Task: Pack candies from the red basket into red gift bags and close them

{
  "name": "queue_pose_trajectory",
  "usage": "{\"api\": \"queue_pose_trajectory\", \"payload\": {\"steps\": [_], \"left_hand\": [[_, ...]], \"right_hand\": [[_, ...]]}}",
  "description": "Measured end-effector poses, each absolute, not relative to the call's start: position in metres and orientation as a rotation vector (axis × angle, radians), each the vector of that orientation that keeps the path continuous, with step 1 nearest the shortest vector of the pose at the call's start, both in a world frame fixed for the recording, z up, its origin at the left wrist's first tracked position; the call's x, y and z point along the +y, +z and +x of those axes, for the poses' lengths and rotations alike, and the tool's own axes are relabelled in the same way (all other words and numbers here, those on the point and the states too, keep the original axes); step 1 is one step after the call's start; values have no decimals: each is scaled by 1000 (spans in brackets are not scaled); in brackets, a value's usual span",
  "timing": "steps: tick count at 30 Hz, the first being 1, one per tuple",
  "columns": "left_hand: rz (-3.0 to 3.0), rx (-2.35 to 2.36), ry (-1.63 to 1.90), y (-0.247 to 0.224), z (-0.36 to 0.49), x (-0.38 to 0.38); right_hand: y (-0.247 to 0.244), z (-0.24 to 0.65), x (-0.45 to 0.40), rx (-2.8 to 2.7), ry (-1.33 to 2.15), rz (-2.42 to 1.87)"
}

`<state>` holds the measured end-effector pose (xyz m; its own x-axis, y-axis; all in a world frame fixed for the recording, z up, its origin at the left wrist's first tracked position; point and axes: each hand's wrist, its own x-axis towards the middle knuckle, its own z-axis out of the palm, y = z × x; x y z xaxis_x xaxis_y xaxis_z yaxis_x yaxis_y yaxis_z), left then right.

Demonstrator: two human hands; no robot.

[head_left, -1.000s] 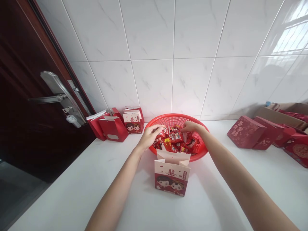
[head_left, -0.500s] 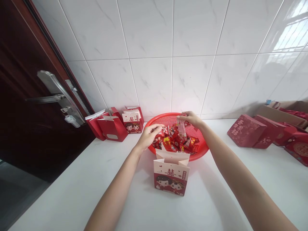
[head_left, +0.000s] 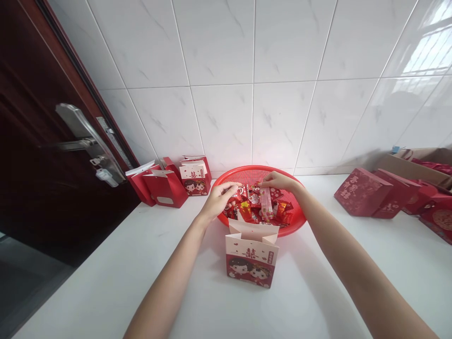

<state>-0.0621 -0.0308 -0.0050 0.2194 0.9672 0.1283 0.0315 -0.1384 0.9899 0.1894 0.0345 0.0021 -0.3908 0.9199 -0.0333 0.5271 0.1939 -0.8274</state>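
Observation:
A red perforated plastic basket (head_left: 299, 222) stands by the wall with several wrapped candies (head_left: 243, 211) in it, mostly red, some with gold print. My left hand (head_left: 221, 200) is at the basket's left side, fingers pinched on a red candy packet (head_left: 242, 191). Over the right part of the basket, my right hand (head_left: 280, 180) pinches the top end of a long pink wrapped candy (head_left: 266, 205), which hangs down over the other candies. In front of the basket stands a red and cream gift box (head_left: 250, 261) with two cartoon figures, its top flaps open.
Red gift boxes (head_left: 165, 188) and another cartoon box (head_left: 194, 180) stand at the back left. To the right are more red boxes (head_left: 363, 192) and a cardboard carton (head_left: 420, 162). A dark door with a metal handle (head_left: 83, 143) borders the white tabletop (head_left: 141, 254).
My right hand has moved slightly down and toward me, lowering the pink wrapped candy farther over the candies. My left hand and the front gift box stay where they were.

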Motion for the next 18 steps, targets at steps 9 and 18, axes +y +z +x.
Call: {"api": "queue_pose_trajectory", "payload": {"steps": [9,18], "left_hand": [[1387,974,1156,-7,-62,-29],[1302,944,1237,-4,-61,-28]], "right_hand": [[-4,190,38,-1927,871,-1351],[-3,188,43,-1739,835,-1287]]}}
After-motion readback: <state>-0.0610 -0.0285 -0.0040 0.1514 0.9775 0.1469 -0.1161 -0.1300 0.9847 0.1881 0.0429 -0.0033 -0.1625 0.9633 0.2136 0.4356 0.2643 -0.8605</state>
